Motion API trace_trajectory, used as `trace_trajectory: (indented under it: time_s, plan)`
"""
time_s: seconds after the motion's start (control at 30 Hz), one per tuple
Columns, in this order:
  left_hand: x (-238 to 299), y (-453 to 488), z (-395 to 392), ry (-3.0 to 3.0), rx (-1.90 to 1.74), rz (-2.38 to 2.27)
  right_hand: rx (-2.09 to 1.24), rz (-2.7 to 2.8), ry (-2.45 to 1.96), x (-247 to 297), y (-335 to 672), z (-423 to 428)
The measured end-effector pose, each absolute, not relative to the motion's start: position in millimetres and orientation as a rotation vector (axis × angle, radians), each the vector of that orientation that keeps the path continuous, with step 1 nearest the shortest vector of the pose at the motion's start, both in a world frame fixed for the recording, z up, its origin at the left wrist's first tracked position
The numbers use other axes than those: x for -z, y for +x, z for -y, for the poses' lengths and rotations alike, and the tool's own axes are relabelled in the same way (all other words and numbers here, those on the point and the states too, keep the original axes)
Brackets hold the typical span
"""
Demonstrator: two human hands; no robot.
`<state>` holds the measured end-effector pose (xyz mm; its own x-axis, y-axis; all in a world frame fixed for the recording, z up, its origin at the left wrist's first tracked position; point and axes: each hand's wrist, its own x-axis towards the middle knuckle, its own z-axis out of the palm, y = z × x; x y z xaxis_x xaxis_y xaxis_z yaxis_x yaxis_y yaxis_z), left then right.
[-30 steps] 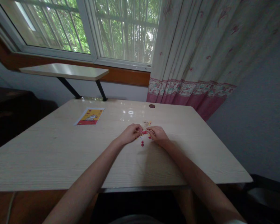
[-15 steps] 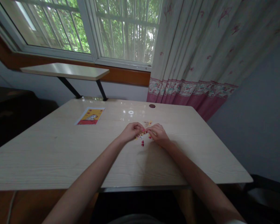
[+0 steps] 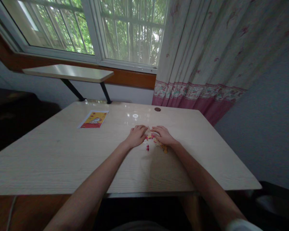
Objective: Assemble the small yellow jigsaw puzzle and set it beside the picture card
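Small jigsaw puzzle pieces (image 3: pixel 149 137) in red, yellow and white lie in a loose cluster on the table, partly hidden by my hands. On the cluster's left side rests my left hand (image 3: pixel 136 136), palm down, fingers slightly curved and apart. My right hand (image 3: pixel 162 135) lies over the right side with its fingers stretched toward the left one; yellowish pieces (image 3: pixel 162 146) show under its palm and wrist. Neither hand visibly grips a piece. Two or so red pieces (image 3: pixel 147 148) sit apart, nearer to me.
A picture sheet (image 3: pixel 94 120) in yellow and red with a cartoon figure lies at the left back of the table (image 3: pixel 62 160). A raised shelf (image 3: pixel 69 72) on black struts stands behind it. Near the back edge is a round brown cap (image 3: pixel 157 109). A curtain (image 3: pixel 195 89) hangs behind.
My hands have gone from pinching over the pieces to lying flatter with fingers spread. More yellow pieces now show by my right wrist, and the cluster has spread to the right.
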<state>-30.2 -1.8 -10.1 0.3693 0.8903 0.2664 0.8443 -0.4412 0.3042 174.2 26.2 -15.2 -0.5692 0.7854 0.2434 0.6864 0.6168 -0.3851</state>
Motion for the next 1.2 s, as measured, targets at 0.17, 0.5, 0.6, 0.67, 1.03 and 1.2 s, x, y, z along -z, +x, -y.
trace_trajectory:
  time_s: [0.17, 0.5, 0.6, 0.67, 1.03, 1.2]
  plan:
    - [17, -26, -10, 2.531, -0.625, -1.563, -0.42, 2.458, -0.941, 14, 173, -23]
    - [0, -30, -5, 2.534, -0.654, -1.495, -0.402, 2.413, -1.016, 10, 175, -21]
    - [-1, -29, -4, 2.515, -0.676, -1.465, -0.398, 2.393, -1.006, 10, 175, -19]
    - [-1, -28, -2, 2.512, -0.677, -1.458, -0.374, 2.394, -1.0, 12, 174, -19]
    - [-12, -45, 5, 2.565, -0.537, -1.628, -0.461, 2.503, -1.16, 5, 199, -4]
    - [-5, -64, 29, 2.603, -0.353, -1.555, -0.386, 2.69, -1.198, 8, 211, 24]
